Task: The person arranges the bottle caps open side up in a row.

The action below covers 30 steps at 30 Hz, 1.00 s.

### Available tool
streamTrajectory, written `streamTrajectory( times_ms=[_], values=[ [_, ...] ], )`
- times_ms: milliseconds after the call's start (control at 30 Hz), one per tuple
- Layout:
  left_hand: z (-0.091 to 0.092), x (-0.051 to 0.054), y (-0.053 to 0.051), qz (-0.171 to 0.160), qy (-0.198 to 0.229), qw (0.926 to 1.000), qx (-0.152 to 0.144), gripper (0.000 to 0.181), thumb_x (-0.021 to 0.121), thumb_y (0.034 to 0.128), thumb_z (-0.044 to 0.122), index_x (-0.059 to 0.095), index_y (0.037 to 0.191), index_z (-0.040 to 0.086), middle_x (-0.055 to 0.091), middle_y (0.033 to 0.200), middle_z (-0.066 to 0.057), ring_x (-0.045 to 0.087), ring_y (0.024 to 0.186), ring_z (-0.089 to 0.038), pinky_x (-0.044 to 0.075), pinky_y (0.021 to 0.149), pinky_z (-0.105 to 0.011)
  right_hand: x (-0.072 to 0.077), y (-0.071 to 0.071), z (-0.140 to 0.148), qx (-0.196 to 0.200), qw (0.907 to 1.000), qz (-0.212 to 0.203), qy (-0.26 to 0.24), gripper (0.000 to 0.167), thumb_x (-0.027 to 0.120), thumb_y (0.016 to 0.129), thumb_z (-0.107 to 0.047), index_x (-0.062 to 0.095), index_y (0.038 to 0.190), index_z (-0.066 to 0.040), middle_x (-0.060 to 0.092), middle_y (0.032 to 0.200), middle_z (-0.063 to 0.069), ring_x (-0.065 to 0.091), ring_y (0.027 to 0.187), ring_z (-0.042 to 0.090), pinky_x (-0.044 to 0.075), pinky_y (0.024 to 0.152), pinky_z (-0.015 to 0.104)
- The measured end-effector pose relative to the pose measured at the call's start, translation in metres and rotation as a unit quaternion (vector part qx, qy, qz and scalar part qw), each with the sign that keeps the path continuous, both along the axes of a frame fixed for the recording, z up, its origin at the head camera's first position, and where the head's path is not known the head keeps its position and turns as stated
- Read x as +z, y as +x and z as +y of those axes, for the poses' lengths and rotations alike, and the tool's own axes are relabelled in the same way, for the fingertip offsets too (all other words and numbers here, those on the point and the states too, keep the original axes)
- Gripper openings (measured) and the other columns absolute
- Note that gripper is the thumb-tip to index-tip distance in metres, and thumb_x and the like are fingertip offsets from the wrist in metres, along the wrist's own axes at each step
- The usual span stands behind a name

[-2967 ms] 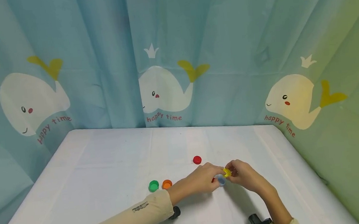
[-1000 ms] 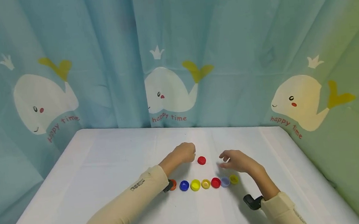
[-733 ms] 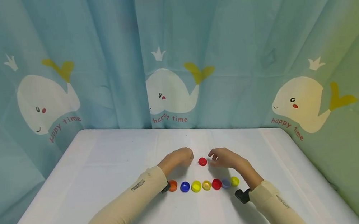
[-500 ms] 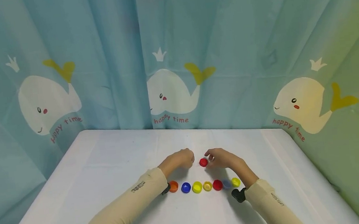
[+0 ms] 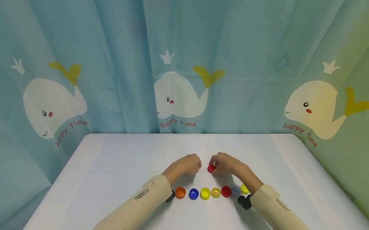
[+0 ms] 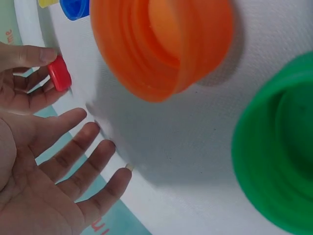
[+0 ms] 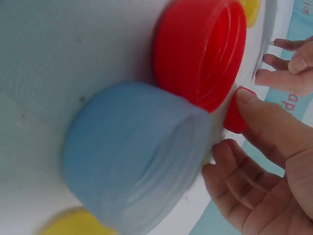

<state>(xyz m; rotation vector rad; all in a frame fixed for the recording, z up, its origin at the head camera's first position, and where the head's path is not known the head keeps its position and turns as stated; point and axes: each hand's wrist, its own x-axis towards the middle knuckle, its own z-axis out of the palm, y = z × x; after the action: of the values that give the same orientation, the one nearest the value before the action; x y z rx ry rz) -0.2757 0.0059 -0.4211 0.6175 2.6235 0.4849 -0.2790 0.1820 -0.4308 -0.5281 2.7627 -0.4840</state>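
My right hand pinches a small red bottle cap between thumb and fingers at the far side of the row, at or just above the tabletop. To its left, my left hand hovers low over the cloth, holding nothing; the left wrist view shows its fingers loosely spread. Nearer me runs a row of upturned caps: orange, blue, yellow, a smaller yellow, red, pale blue and yellow.
A green cap lies beside the orange one in the left wrist view; my left forearm hides it from the head view. White cloth covers the table. A blue whale-print curtain hangs behind its far edge.
Both hands have left the yellow and pale blue caps at the row's right end. My left hand moved left and away; my right hand moved left and took hold of the lone red cap.
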Motion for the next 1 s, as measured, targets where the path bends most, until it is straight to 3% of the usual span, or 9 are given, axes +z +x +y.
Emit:
streamTrajectory(
  times_ms=[267, 567, 767, 1000],
  values=[
    [0.0, -0.003, -0.002, 0.033, 0.002, 0.999, -0.031, 0.02, 0.053, 0.0949, 0.011, 0.069, 0.103, 0.001, 0.06, 0.081, -0.003, 0.051, 0.069, -0.015, 0.046, 0.066, -0.024, 0.004, 0.004, -0.005, 0.01, 0.9982, 0.014, -0.057, 0.026, 0.078, 0.077, -0.008, 0.061, 0.097, -0.004, 0.06, 0.083, 0.001, 0.056, 0.076, 0.016, 0.052, 0.073, 0.027],
    [-0.004, -0.008, 0.001, 0.029, 0.009, 0.9992, -0.027, 0.024, 0.053, 0.0946, 0.012, 0.065, 0.111, 0.001, 0.063, 0.094, -0.004, 0.052, 0.076, -0.015, 0.047, 0.081, -0.027, -0.003, 0.011, -0.009, 0.048, 0.9921, 0.039, -0.109, 0.024, 0.073, 0.08, -0.002, 0.059, 0.1, -0.002, 0.061, 0.084, 0.003, 0.058, 0.076, 0.016, 0.052, 0.072, 0.026],
    [-0.008, -0.012, 0.004, 0.028, 0.047, 0.9982, -0.026, 0.02, 0.053, 0.0947, 0.013, 0.066, 0.106, 0.003, 0.06, 0.084, 0.001, 0.051, 0.074, -0.014, 0.047, 0.076, -0.025, -0.01, 0.014, -0.009, 0.071, 0.9878, 0.054, -0.127, 0.025, 0.073, 0.081, -0.004, 0.058, 0.101, -0.002, 0.062, 0.085, 0.002, 0.059, 0.076, 0.015, 0.052, 0.071, 0.024],
    [-0.015, -0.006, 0.002, 0.043, 0.11, 0.9929, -0.019, 0.022, 0.056, 0.0954, 0.018, 0.068, 0.104, 0.002, 0.059, 0.077, 0.002, 0.052, 0.069, -0.011, 0.046, 0.071, -0.021, -0.004, 0.011, -0.01, 0.078, 0.9847, 0.078, -0.135, 0.026, 0.074, 0.08, -0.004, 0.058, 0.1, -0.003, 0.061, 0.085, 0.001, 0.059, 0.076, 0.015, 0.052, 0.07, 0.025]
  ],
)
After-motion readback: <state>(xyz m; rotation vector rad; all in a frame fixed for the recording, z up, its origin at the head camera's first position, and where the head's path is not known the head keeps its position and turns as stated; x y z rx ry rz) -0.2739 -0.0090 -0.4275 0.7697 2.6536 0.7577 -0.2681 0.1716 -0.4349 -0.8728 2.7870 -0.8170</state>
